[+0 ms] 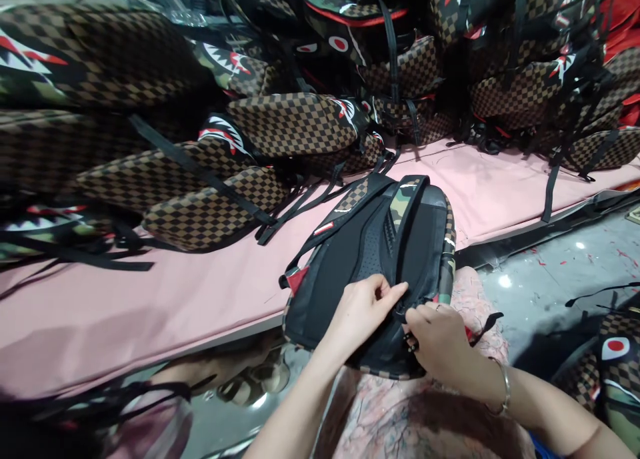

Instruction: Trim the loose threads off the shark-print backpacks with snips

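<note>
A backpack [330, 272] lies back panel up across my lap and the edge of the pink-covered table. Its back is black and padded, with brown check and camouflage along the sides. My left hand [364, 304] is closed in a pinch at the lower end of the right-hand shoulder strap [406, 212]; what lies between its fingertips is too hidden to name. Just beside it, my right hand [440, 335] has its fingers curled round a black strap [401, 310] near the bag's lower right. Small dark parts show under those fingers.
Stacks of check backpacks [300, 122] with shark-mouth prints line the far side of the pink table [210, 299], loose straps hanging forward. More backpacks [617, 372] sit low at the right. Another person's leg and sandal [273, 373] show under the table.
</note>
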Motion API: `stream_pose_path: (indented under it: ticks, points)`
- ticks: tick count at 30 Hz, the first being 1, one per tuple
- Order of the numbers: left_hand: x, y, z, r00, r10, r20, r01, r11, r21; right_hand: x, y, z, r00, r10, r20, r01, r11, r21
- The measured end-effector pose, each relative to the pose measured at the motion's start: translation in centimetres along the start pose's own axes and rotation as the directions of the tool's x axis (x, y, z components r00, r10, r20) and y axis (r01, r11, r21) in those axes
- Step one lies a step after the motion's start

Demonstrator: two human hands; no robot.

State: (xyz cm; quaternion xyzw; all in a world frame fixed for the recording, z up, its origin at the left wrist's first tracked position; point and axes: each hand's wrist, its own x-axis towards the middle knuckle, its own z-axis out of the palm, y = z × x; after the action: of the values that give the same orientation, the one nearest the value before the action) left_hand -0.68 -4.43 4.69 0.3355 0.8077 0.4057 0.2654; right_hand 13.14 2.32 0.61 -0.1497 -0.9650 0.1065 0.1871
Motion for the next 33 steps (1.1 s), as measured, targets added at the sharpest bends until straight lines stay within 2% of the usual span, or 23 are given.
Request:
stream_pose_path:
  ticks: [2,3,5,6,8,11,16,23,29,33]
  points:
    - [0.3,-0.4,0.7,0.998,-0.062,-0.006,0.057,0.955,-0.292,-0.1,-0.4,-0.2,0.999,0.020,-0.039,-0.020,1.000,-0.001]
    - [0.3,-0.7,1.0,0.994,-0.107,0.010,0.099,0.881,-0.462,-0.3,-0.5,-0.3,0.998,0.038,-0.059,-0.036,0.999,0.030]
    - [0.2,-1.4,1.5,0.980,-0.186,0.074,0.181,0.667,-0.723,-0.9,-0.4,-0.8,0.994,0.073,-0.079,-0.060,0.985,0.164]
    - [0.0,-1.7,1.7,0.972,-0.209,0.110,0.212,0.567,-0.796,-1.2,-0.1,-1.0,0.993,0.090,-0.080,-0.067,0.966,0.249]
    - [-0.3,-2.2,1.9,0.961,-0.232,0.150,0.240,0.431,-0.870,-1.6,0.9,-1.6,0.989,0.120,-0.086,-0.076,0.914,0.399]
    - [-0.5,-2.8,2.1,0.960,-0.236,0.153,0.228,0.337,-0.913,-1.1,3.1,-2.1,0.982,0.155,-0.104,-0.088,0.877,0.472]
    - [-0.5,-2.8,2.4,0.959,-0.230,0.163,0.234,0.325,-0.917,1.3,5.3,-2.1,0.989,0.085,-0.123,-0.033,0.927,0.372]
    - [-0.6,-2.5,2.4,0.955,-0.237,0.178,0.250,0.323,-0.913,3.2,5.1,-2.3,0.991,-0.108,-0.076,0.120,0.975,0.185]
    - [-0.6,-2.7,2.4,0.946,-0.253,0.202,0.284,0.352,-0.892,3.4,5.6,-2.5,0.980,-0.185,-0.077,0.197,0.962,0.190]
    - [-0.6,-2.7,2.6,0.946,-0.256,0.197,0.283,0.363,-0.888,3.6,4.9,-3.3,0.977,-0.215,0.001,0.212,0.966,0.146]
